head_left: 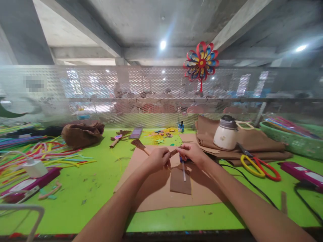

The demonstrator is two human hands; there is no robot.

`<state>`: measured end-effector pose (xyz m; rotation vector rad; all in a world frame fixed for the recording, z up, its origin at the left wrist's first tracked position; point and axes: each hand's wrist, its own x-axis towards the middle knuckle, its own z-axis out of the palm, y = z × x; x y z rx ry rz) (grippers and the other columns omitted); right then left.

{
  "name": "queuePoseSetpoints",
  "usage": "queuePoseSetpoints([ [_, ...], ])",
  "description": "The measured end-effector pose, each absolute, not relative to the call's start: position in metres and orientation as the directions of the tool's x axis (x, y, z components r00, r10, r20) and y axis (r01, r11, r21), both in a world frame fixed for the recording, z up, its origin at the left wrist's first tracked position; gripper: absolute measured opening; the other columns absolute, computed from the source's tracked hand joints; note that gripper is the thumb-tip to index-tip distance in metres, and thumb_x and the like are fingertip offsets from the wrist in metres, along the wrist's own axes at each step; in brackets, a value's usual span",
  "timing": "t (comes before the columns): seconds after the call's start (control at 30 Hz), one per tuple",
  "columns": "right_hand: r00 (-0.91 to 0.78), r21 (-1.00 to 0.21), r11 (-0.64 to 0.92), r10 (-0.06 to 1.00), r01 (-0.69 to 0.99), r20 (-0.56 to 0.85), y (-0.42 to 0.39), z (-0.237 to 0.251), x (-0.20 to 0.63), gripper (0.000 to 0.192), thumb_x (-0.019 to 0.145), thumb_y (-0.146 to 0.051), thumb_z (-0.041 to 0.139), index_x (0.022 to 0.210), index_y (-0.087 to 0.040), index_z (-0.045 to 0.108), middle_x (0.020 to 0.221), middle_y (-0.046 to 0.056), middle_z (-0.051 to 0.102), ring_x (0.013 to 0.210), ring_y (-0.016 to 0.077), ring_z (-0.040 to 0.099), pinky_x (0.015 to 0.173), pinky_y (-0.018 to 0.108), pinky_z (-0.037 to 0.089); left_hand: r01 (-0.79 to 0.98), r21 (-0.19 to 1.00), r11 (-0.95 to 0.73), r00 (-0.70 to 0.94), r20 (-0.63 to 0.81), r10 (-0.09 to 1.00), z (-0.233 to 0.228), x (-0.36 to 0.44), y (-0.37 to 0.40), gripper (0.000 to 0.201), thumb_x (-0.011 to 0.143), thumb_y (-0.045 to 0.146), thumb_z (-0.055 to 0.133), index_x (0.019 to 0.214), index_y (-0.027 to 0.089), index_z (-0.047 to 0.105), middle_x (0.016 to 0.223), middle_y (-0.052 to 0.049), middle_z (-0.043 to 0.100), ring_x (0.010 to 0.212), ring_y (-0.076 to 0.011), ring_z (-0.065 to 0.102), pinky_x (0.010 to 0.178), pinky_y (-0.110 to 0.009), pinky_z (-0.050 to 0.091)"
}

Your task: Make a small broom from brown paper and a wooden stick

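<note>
Both hands meet over the middle of a brown cardboard sheet (151,193) lying on the green worktop (83,198). The left hand (157,159) is closed in a pinch on one end of a thin brown paper strip (173,152), and the right hand (193,154) pinches the other end, its fingers curled around something small with a blue part and a white stick (184,173) hanging down below it; what that item is cannot be made out. Just below the hands a smaller brown paper piece (180,183) rests on the cardboard.

The strip looks very light, soft and easy to crease or tear, so fingertip pinches close to each end, as here, suit it better than a full grip. The stick seems stiff but slender, best held near its top.

To the right of the right hand lie yellow-and-red scissors (259,166) and a white jar (225,134); well left of the left hand lie coloured pipe cleaners (50,151)
</note>
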<state>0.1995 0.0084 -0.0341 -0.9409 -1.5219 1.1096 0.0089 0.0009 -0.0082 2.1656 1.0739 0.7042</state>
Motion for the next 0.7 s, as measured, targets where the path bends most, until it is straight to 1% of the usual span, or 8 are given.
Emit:
queuePoseSetpoints([
  [0.13, -0.229, -0.953, 0.304, 0.929, 0.02, 0.291, 0.008, -0.031, 0.203, 0.031, 0.072, -0.041, 0.066, 0.059, -0.015, 0.055, 0.051, -0.003, 0.052, 0.043, 0.0075, 0.042, 0.046, 0.023, 0.032, 0.428, 0.773, -0.468, 0.573, 0.168, 0.802, 0.001, 0.007, -0.004, 0.031, 0.085, 0.038, 0.041, 0.066, 0.016, 0.052, 0.052, -0.002, 0.059, 0.041, -0.0107, 0.051, 0.042, -0.021, 0.039],
  [0.23, -0.246, -0.949, 0.316, 0.921, 0.016, 0.303, 0.004, -0.027, 0.203, 0.031, 0.073, -0.041, 0.064, 0.059, -0.015, 0.054, 0.049, -0.003, 0.051, 0.041, 0.0073, 0.041, 0.043, 0.023, 0.03, 0.303, 0.859, -0.413, 0.617, 0.154, 0.771, 0.005, 0.008, -0.005, 0.029, 0.083, 0.037, 0.047, 0.073, 0.013, 0.059, 0.065, -0.007, 0.065, 0.053, -0.0125, 0.058, 0.052, -0.024, 0.045],
  [0.3, -0.248, -0.942, 0.333, 0.916, 0.027, 0.317, 0.001, -0.026, 0.201, 0.032, 0.072, -0.041, 0.065, 0.057, -0.016, 0.053, 0.046, -0.004, 0.049, 0.04, 0.0069, 0.039, 0.042, 0.023, 0.027, 0.225, 0.907, -0.356, 0.638, 0.139, 0.757, 0.004, 0.009, -0.005, 0.031, 0.084, 0.039, 0.047, 0.078, 0.012, 0.061, 0.074, -0.01, 0.067, 0.06, -0.0133, 0.061, 0.056, -0.025, 0.046],
  [0.37, -0.253, -0.937, 0.346, 0.911, 0.046, 0.324, -0.001, -0.025, 0.198, 0.033, 0.072, -0.042, 0.065, 0.056, -0.016, 0.053, 0.044, -0.005, 0.048, 0.04, 0.0068, 0.038, 0.042, 0.023, 0.027, 0.159, 0.946, -0.284, 0.646, 0.118, 0.754, 0.002, 0.01, -0.005, 0.033, 0.085, 0.041, 0.046, 0.081, 0.011, 0.061, 0.073, -0.009, 0.067, 0.059, -0.0129, 0.06, 0.057, -0.025, 0.046],
  [0.43, -0.263, -0.934, 0.35, 0.91, 0.066, 0.322, -0.002, -0.027, 0.195, 0.032, 0.072, -0.041, 0.065, 0.056, -0.016, 0.054, 0.044, -0.005, 0.048, 0.04, 0.0068, 0.038, 0.043, 0.023, 0.027, 0.124, 0.965, -0.233, 0.635, 0.103, 0.766, -0.002, 0.011, -0.004, 0.033, 0.083, 0.042, 0.049, 0.08, 0.011, 0.06, 0.066, -0.007, 0.065, 0.053, -0.0113, 0.057, 0.054, -0.024, 0.044],
  [0.57, -0.283, -0.932, 0.349, 0.907, 0.096, 0.311, -0.002, -0.028, 0.193, 0.028, 0.073, -0.04, 0.065, 0.062, -0.015, 0.058, 0.049, -0.004, 0.05, 0.044, 0.0077, 0.04, 0.046, 0.023, 0.03, 0.197, 0.941, -0.274, 0.591, 0.109, 0.799, -0.006, 0.012, -0.003, 0.035, 0.079, 0.044, 0.052, 0.065, 0.013, 0.057, 0.054, -0.002, 0.059, 0.045, -0.0092, 0.049, 0.047, -0.022, 0.036],
  [0.63, -0.277, -0.931, 0.345, 0.912, 0.117, 0.303, -0.003, -0.027, 0.192, 0.026, 0.072, -0.04, 0.066, 0.065, -0.015, 0.06, 0.051, -0.004, 0.051, 0.047, 0.0083, 0.042, 0.048, 0.023, 0.032, 0.264, 0.91, -0.321, 0.577, 0.117, 0.808, -0.006, 0.012, -0.004, 0.035, 0.08, 0.043, 0.05, 0.06, 0.014, 0.054, 0.05, 0.0, 0.055, 0.044, -0.009, 0.046, 0.045, -0.021, 0.033],
  [0.7, -0.26, -0.934, 0.329, 0.922, 0.137, 0.286, -0.003, -0.026, 0.192, 0.026, 0.071, -0.039, 0.066, 0.063, -0.015, 0.06, 0.049, -0.004, 0.05, 0.046, 0.0084, 0.041, 0.048, 0.023, 0.031, 0.324, 0.876, -0.358, 0.567, 0.124, 0.815, -0.005, 0.013, -0.005, 0.034, 0.081, 0.041, 0.047, 0.058, 0.016, 0.051, 0.047, 0.002, 0.052, 0.042, -0.0088, 0.044, 0.044, -0.021, 0.032],
])
